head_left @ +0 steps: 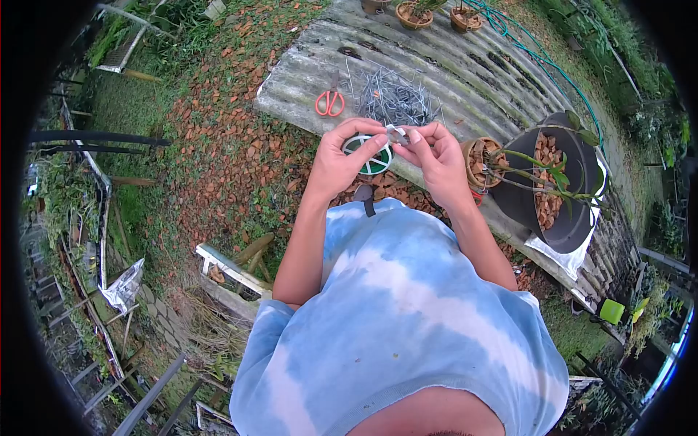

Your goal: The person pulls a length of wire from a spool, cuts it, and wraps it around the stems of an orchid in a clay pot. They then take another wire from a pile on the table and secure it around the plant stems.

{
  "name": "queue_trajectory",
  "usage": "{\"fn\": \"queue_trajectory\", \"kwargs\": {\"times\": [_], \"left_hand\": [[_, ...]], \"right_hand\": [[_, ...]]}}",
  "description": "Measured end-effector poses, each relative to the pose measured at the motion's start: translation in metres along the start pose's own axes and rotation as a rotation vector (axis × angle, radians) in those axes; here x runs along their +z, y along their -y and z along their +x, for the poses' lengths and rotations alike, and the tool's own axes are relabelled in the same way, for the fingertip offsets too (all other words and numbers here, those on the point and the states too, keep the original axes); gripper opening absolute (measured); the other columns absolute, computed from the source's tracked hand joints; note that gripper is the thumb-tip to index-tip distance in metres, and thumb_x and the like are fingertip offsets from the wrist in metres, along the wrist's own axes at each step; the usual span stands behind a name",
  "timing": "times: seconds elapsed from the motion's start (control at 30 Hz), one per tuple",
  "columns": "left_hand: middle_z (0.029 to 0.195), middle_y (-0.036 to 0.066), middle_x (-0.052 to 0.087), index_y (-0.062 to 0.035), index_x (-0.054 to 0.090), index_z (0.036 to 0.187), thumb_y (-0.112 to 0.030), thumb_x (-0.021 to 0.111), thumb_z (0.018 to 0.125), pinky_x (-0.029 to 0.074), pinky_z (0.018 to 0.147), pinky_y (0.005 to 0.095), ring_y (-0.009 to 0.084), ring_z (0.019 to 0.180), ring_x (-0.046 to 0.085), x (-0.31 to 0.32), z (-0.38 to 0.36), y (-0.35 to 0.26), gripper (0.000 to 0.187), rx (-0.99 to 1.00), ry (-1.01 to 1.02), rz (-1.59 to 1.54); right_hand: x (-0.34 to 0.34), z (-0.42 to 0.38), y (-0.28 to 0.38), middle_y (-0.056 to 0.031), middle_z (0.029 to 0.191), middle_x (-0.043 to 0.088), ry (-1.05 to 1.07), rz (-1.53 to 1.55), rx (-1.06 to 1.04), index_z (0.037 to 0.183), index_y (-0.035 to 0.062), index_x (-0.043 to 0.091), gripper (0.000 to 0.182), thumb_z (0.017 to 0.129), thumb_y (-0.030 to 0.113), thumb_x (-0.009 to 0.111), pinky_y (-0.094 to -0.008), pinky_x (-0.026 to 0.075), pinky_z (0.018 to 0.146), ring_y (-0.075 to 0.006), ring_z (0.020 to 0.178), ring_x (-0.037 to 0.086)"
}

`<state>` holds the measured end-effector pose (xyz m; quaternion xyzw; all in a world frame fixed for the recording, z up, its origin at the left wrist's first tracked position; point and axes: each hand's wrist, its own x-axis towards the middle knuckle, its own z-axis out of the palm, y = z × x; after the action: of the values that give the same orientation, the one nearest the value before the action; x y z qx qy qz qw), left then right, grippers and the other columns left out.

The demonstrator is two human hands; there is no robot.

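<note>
My left hand is wrapped round a white spoked spool with green material showing between its spokes. The fingers of my right hand pinch together close by, just right of the spool. Between the fingertips of both hands is a small whitish piece, too small to name. Beyond my hands, a heap of thin grey wire pieces lies on a corrugated sheet. Scissors with orange-red handles rest to the left of the heap.
Right of my hands stands a clay pot with a long-stemmed plant leaning over a dark tub holding brick chips. More clay pots and a green hose are at the far edge. Brick chips cover the ground at left.
</note>
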<state>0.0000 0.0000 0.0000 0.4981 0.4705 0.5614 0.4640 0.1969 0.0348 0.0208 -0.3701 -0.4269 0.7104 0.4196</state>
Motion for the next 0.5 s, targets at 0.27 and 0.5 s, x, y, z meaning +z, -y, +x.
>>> {"fn": "queue_trajectory", "kwargs": {"times": [0.27, 0.5], "left_hand": [[0.097, 0.004, 0.076, -0.0011, 0.077, 0.110, -0.010, 0.082, 0.092, 0.055, 0.073, 0.0223, 0.0088, 0.084, 0.071, 0.022, 0.004, -0.024, 0.021, -0.216, -0.235, -0.227], [0.100, 0.005, 0.077, -0.0007, 0.077, 0.118, -0.012, 0.082, 0.092, 0.056, 0.073, 0.0229, 0.0083, 0.084, 0.071, 0.010, 0.008, -0.027, 0.029, -0.339, -0.117, -0.378]], "right_hand": [[-0.016, 0.003, -0.011, -0.0181, 0.132, 0.064, 0.115, 0.202, 0.022, 0.112, -0.0012, 0.055, 0.013, 0.109, 0.011, 0.057, -0.0306, 0.062, 0.099, -0.0199, 0.110, 0.072], [-0.020, 0.003, -0.007, -0.0184, 0.133, 0.064, 0.122, 0.325, 0.055, 0.111, -0.0003, 0.056, 0.014, 0.110, 0.014, 0.055, -0.0333, 0.061, 0.102, -0.0216, 0.112, 0.072]]}}
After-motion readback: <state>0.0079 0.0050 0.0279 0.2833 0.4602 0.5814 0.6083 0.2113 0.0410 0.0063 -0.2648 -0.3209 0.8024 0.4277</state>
